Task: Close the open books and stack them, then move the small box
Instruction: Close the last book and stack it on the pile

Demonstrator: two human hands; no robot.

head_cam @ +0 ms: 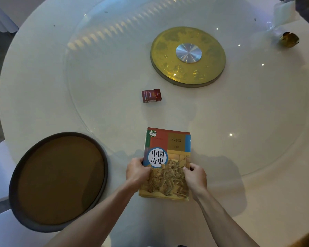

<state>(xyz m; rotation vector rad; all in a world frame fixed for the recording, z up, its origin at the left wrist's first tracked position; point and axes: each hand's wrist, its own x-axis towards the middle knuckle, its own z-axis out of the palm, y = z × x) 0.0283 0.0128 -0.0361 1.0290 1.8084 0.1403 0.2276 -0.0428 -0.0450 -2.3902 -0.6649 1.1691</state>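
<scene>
With the books (166,164) closed and stacked near the table (257,122) edge, I judge the stacking step nearly done. My left hand (136,171) and right hand (194,175) clasp the stack's opposite sides, fingers curled around the edges, thumbs on the top cover, squaring it up. Small red box (151,95) sits well beyond, on the glass turntable (96,86), untouched. Next move, I reckon: let go, reach forward, pick up the box.

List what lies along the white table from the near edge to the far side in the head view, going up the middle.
Stack of closed books with a history textbook on top, held at its sides by left hand and right hand → small dark red box → round gold disc with a silver centre.
</scene>
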